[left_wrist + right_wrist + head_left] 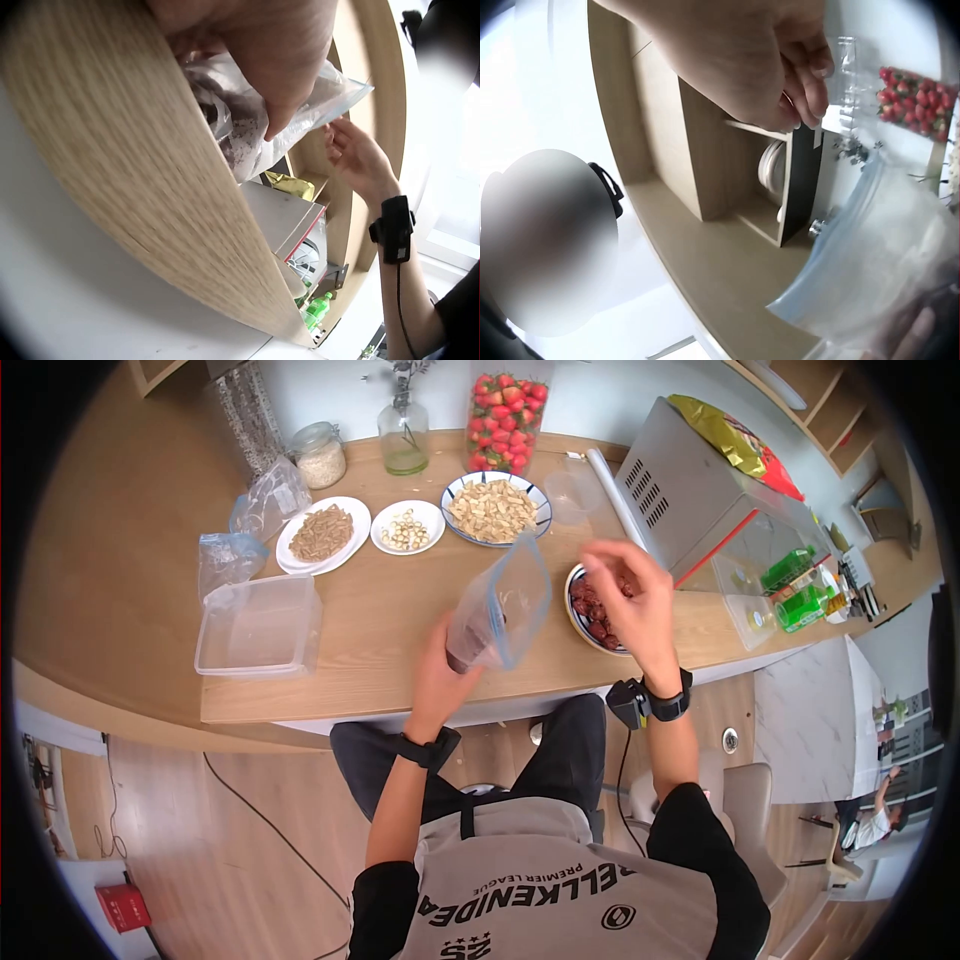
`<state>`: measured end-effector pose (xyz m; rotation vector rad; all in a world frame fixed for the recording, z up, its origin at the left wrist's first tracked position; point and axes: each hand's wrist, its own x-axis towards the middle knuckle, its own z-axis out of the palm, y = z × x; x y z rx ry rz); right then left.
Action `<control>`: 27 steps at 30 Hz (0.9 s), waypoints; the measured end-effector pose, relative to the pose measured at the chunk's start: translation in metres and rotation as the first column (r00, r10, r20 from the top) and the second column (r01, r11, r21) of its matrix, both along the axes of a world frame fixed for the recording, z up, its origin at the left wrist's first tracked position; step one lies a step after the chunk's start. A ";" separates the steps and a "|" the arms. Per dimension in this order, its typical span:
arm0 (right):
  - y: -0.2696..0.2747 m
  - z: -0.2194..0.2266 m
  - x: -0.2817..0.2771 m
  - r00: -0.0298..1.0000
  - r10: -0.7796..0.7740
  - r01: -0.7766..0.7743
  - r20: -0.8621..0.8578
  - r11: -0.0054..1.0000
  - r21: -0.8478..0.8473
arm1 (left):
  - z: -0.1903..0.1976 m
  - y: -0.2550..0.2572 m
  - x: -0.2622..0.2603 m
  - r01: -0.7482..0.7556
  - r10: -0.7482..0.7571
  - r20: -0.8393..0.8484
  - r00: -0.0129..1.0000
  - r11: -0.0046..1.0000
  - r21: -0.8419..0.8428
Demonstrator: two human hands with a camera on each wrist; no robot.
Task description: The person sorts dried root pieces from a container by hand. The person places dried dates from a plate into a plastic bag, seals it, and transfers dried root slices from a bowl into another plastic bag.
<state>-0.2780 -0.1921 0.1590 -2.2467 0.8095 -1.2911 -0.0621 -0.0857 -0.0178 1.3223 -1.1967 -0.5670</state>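
My left hand (pixel 440 678) grips a clear zip bag (pixel 520 600) by its lower part, its blue-edged mouth spread apart. Dark pieces lie at the bottom, partly hidden by the hand; the left wrist view shows the thumb across the bag (pixel 251 142). Over a bowl of dark red dried fruit (pixel 592 622) hovers my right hand (pixel 640 600), fingers loosely bent and nothing visible between them. In the right wrist view this hand (pixel 742 60) is apart from the bag (pixel 870 255).
Behind the bag stand a bowl of pale slices (pixel 492 510), a small plate of pale pieces (pixel 407 528) and a plate of brown pieces (pixel 322 535). An empty plastic box (pixel 258 628) sits left. Strawberries (pixel 505 425), a glass vase (pixel 404 442) and a grey appliance (pixel 680 490) stand farther back.
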 end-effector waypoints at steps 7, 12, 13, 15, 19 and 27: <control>-0.025 -0.074 -0.065 0.958 -0.142 0.181 -0.248 0.973 0.143 | 0.017 0.004 -0.007 0.045 -0.047 -0.095 0.994 0.999 -0.021; -0.014 -0.083 -0.077 0.877 -0.112 0.215 -0.467 0.961 0.173 | 0.011 0.004 -0.003 0.030 -0.031 -0.034 0.999 0.999 -0.024; -0.017 -0.088 -0.080 0.850 -0.129 0.203 -0.511 0.975 0.091 | 0.011 0.003 -0.003 0.030 -0.031 -0.031 0.999 0.999 -0.024; -0.019 -0.091 -0.079 0.822 -0.148 0.182 -0.549 0.983 0.008 | 0.012 0.003 -0.003 -0.009 0.009 0.015 1.000 1.000 -0.029; -0.023 -0.097 -0.078 0.789 -0.199 0.238 -0.581 0.971 -0.010 | 0.004 0.000 -0.002 -0.009 0.009 -0.001 1.000 0.999 -0.044; 0.002 -0.026 -0.043 0.980 -0.145 0.143 -0.135 0.989 -0.020 | 0.009 0.000 -0.005 0.043 -0.047 -0.123 0.991 0.998 -0.034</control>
